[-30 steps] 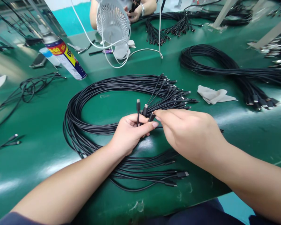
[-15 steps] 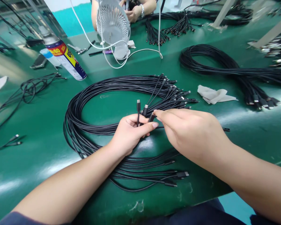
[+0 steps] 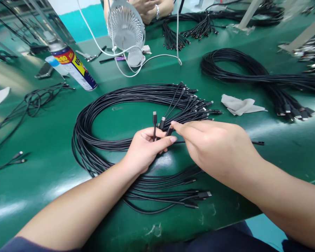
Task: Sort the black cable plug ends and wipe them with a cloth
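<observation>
My left hand is closed round several black USB cables, whose plugs stick up above the fingers. One slim plug stands upright, a wider plug with a metal tip is beside it, and a third plug leans right between thumb and fingers. My right hand is closed, its fingertips at the tip of the leaning plug; what they pinch is hidden. A thin dark end shows beyond that hand. Behind and below lies a large coil of black cables, with loose plugs near the front.
A spray can stands back left beside a small white fan with a looping white cord. A crumpled cloth and another cable bundle lie right. Thinner cables lie left. Across the table are another person's hands.
My hands keep almost the same pose at the leaning plug. The thin dark end beyond my right hand reaches slightly farther right. Across the table, the other person's hands have shifted.
</observation>
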`<act>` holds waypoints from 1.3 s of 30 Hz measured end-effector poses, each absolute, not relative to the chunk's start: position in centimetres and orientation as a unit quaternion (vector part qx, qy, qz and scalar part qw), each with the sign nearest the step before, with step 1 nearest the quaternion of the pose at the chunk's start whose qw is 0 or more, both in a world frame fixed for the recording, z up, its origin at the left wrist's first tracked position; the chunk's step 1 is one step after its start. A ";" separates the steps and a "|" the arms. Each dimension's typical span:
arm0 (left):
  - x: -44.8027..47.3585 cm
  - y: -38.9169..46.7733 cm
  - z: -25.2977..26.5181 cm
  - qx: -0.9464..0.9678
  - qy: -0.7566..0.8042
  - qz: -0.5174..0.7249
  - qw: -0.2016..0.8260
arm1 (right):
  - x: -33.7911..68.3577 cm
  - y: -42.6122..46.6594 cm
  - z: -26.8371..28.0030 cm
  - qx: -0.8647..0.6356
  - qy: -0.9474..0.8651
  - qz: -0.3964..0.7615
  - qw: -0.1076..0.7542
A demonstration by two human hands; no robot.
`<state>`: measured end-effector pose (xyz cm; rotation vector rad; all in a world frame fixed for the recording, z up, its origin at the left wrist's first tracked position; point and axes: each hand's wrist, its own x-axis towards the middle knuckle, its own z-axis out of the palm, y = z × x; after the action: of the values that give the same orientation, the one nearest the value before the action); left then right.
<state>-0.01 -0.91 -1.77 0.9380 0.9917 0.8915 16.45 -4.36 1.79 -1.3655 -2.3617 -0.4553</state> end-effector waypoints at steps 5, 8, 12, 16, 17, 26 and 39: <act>-0.2 -0.7 -1.9 0.413 0.448 0.393 0.689 | 16.4 -4.4 1.7 -0.489 -0.838 -0.161 0.183; -0.3 -0.6 -2.0 0.410 0.447 0.388 0.694 | 16.5 -4.2 1.7 -0.504 -0.829 -0.137 0.200; -0.3 -0.6 -1.9 0.408 0.442 0.384 0.700 | 16.9 -3.3 1.9 -0.545 -0.807 0.008 0.227; -0.3 -0.6 -1.9 0.412 0.438 0.379 0.703 | 17.3 -2.4 2.0 -0.552 -0.766 0.179 0.275; -0.3 -0.7 -1.9 0.414 0.438 0.379 0.703 | 17.2 -2.2 2.1 -0.546 -0.757 0.215 0.287; -0.2 -0.8 -1.6 0.424 0.429 0.377 0.703 | 16.6 -2.2 2.4 -0.521 -0.751 0.244 0.324; -0.3 -0.8 -1.7 0.415 0.429 0.383 0.705 | 16.7 -2.4 2.6 -0.526 -0.757 0.225 0.318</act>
<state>-0.29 -0.78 -1.69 0.9233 0.9542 0.8521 16.74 -2.37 2.59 -1.3828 -1.9907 0.5912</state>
